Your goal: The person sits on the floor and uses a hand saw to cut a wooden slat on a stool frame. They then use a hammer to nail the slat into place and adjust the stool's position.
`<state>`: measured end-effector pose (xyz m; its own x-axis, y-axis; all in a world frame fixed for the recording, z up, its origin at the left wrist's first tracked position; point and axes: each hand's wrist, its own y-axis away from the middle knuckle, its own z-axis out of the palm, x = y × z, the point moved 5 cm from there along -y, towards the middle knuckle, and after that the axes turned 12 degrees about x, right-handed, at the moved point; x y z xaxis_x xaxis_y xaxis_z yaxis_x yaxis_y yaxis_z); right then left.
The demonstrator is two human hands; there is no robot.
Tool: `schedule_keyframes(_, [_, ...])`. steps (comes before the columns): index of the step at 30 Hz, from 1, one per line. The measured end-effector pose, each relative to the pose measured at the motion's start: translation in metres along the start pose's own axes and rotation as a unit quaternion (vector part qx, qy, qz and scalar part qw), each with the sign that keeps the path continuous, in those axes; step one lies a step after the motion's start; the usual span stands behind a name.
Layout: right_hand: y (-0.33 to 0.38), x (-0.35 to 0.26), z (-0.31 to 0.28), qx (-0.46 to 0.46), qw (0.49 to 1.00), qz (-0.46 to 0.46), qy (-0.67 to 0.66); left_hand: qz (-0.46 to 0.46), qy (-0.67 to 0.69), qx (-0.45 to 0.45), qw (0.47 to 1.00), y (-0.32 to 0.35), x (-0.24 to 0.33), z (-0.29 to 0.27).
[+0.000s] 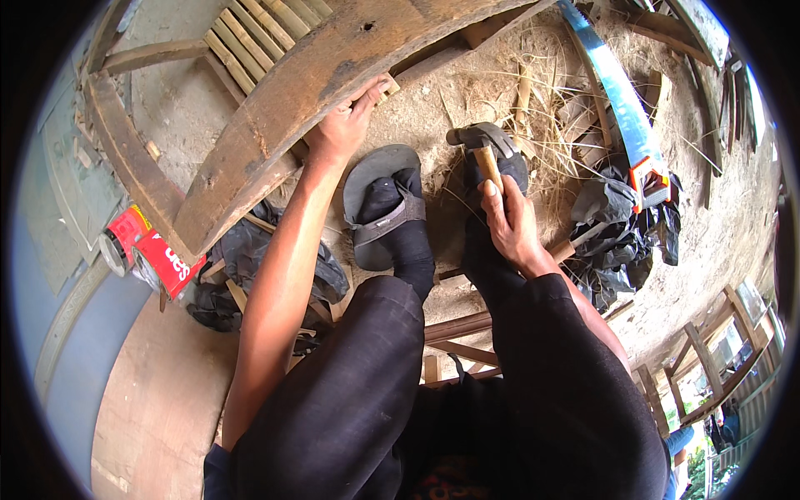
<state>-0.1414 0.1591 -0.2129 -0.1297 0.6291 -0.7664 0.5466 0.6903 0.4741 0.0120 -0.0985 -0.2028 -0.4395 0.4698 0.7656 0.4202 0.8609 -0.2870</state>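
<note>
My right hand (513, 225) is wrapped round the wooden handle of a claw hammer (488, 165). The dark hammer head is held above my right foot. Farther left, my left hand (342, 129) reaches to the underside of a thick, worn wooden beam (287, 104). Between its thumb and fingers is a small pale wood piece (389, 88), close against the beam. Part of the fingers is hidden behind that piece and the beam.
The beam belongs to a wooden frame with bamboo slats (250, 37). A handsaw (617, 83) with an orange handle lies at right, above black plastic (617, 225). Bamboo shavings (550, 108) litter the dirt floor. Red packaging (162, 258) lies at left, near a paler board (162, 392).
</note>
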Motion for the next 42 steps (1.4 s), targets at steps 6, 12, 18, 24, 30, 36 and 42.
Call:
schedule_keyframes(6, [0.0,-0.002,-0.001,-0.005,1.0,0.007,-0.001,0.012,-0.016,0.002,1.0,0.0,0.002,0.0])
schedule_keyframes(12, [-0.001,-0.015,-0.003,-0.005,1.0,-0.008,0.027,0.034,-0.039,0.001,0.999,0.001,0.003,0.001])
schedule_keyframes(18, [-0.013,-0.084,-0.007,0.012,0.994,-0.101,0.038,0.033,-0.055,0.004,0.998,0.006,-0.001,0.001])
schedule_keyframes(24, [-0.031,-0.121,0.007,-0.006,0.974,-0.22,0.052,0.08,-0.089,0.036,0.992,0.004,-0.008,0.005])
schedule_keyframes(30, [-0.04,-0.124,0.015,-0.019,0.97,-0.222,0.092,0.188,-0.278,0.002,0.942,0.003,0.002,0.007])
schedule_keyframes(36, [-0.036,-0.127,0.009,-0.002,0.968,-0.227,0.11,0.365,-0.552,-0.029,0.749,0.02,-0.014,0.026])
schedule_keyframes(42, [-0.041,-0.129,0.016,-0.028,0.969,-0.215,0.121,0.423,-0.574,-0.026,0.7,0.028,-0.037,0.036])
